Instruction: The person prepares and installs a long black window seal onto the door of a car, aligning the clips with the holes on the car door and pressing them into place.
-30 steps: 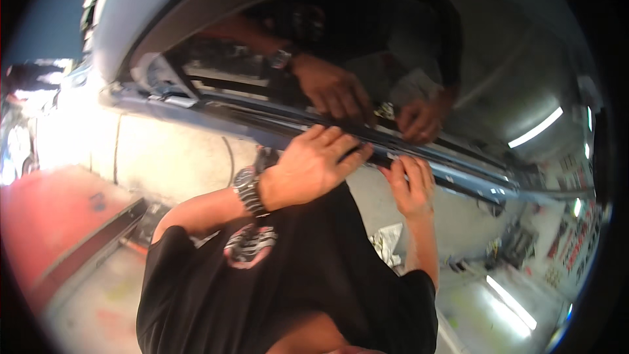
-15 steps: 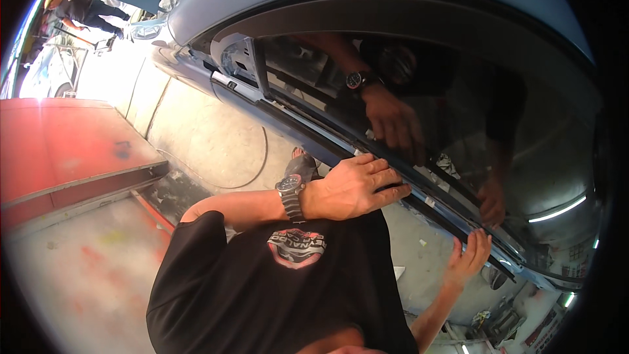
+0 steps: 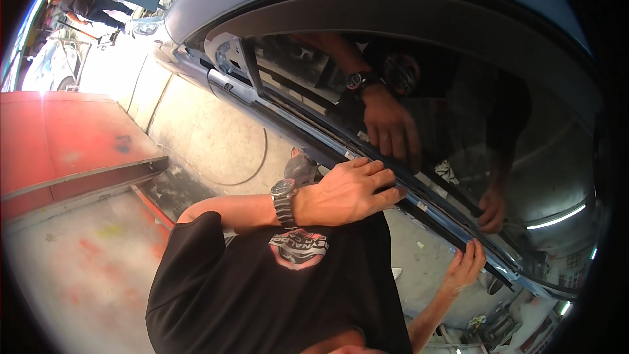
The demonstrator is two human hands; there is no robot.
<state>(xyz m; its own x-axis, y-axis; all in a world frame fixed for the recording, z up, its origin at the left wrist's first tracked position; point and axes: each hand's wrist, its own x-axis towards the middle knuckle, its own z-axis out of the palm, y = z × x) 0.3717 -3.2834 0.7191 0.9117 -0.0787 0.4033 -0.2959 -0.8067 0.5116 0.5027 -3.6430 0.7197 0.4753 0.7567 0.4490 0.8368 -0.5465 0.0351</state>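
Left hand [image 3: 350, 193]: palm down, fingers bent over the black trim strip [image 3: 430, 224] along the car window's [image 3: 557, 157] lower edge; underside hidden, grip cannot be told. Right hand [image 3: 465, 266]: fingers slightly curled at the strip farther right; grip likewise undetermined. Wristwatch [image 3: 283, 198]: dial markings too small. Black shirt [image 3: 314, 301]: chest emblem [image 3: 300, 249] with pale lettering, partly lost in folds.
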